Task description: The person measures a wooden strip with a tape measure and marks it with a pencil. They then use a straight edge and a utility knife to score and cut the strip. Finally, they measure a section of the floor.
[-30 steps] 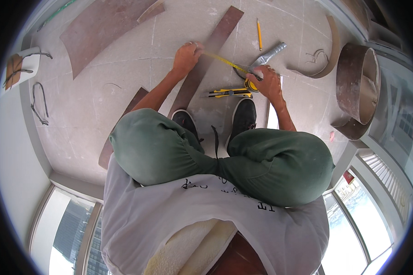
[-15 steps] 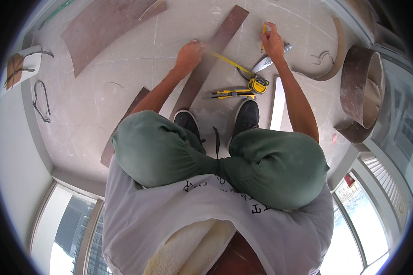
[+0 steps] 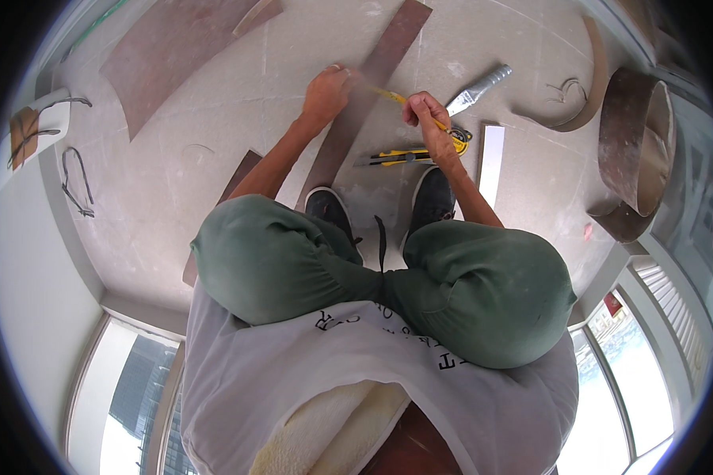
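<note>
My left hand point(image 3: 327, 96) is closed, pinching the end of a tape measure's yellow blade over a long brown strip point(image 3: 392, 43) on the floor; blur hides the fingertips. My right hand point(image 3: 430, 127) is closed around a thin yellow pencil point(image 3: 440, 125) and is close to the drawn-out blade point(image 3: 390, 95). Partly behind this hand, the yellow and black tape measure point(image 3: 462, 141) rests on the floor. A yellow and black utility knife point(image 3: 400, 157) lies in front of my shoes. Beyond my right hand is a silver tool point(image 3: 479, 89) with a flat, pointed blade.
A white strip point(image 3: 491, 162) lies right of my right forearm. Large brown sheet pieces point(image 3: 162, 67) are at the far left. Rolled brown sheet point(image 3: 630, 146) stands at the right, near a curved strip point(image 3: 590, 95). A dark cord loop point(image 3: 75, 182) lies by the left wall.
My right hand has come left and nearer with the pencil, from beside the silver tool to the tape blade, now partly covering the tape measure. My left hand stays at the strip.
</note>
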Motion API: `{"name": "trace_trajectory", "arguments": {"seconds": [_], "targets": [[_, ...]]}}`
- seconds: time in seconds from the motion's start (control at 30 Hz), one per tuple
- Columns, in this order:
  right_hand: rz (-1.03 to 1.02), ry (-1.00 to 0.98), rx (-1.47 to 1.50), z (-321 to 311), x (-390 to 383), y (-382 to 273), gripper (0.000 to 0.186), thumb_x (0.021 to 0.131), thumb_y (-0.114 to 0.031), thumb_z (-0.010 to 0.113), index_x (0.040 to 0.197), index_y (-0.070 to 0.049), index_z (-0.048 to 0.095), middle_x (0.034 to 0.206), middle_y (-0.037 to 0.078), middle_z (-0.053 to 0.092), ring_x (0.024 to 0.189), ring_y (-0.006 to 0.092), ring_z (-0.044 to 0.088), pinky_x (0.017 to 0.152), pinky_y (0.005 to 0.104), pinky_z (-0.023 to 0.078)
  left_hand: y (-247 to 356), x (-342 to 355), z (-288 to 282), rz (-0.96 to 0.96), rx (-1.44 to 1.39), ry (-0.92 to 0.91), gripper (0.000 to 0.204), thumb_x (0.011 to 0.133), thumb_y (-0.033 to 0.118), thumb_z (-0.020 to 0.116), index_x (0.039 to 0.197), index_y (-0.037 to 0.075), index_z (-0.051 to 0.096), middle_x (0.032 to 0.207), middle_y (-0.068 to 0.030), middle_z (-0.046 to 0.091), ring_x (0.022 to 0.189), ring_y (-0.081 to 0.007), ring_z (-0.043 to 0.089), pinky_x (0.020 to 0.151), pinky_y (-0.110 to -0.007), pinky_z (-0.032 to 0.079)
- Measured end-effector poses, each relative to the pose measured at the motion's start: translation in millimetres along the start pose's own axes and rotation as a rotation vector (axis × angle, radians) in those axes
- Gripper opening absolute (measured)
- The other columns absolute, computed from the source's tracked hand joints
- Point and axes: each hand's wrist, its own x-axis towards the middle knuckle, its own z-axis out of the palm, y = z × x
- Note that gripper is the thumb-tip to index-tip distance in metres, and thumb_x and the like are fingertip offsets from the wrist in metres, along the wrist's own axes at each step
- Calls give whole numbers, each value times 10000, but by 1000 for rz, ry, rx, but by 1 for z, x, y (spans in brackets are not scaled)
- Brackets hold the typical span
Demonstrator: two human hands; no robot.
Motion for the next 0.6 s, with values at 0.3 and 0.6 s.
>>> {"name": "trace_trajectory", "arguments": {"seconds": [0.3, 0.6], "targets": [[-391, -18, -652, 8, 14, 6, 146, 895, -79, 687, 1026, -91, 622, 883, 25, 675, 863, 148, 663, 930, 336, 400, 6, 0, -3, 2, 0, 8, 138, 929, 75, 618, 996, 124, 729, 936, -103, 676, 857, -308, 660, 767, -406, 521], [-429, 4, -676, 17, 21, 13, 143, 869, -62, 689, 985, -116, 626, 899, 40, 692, 893, 199, 677, 891, 363, 410, 5, -1, -2, 16, -1, 26, 132, 936, 80, 620, 994, 126, 729, 928, -109, 672, 846, -307, 661, 761, -401, 523]]}}
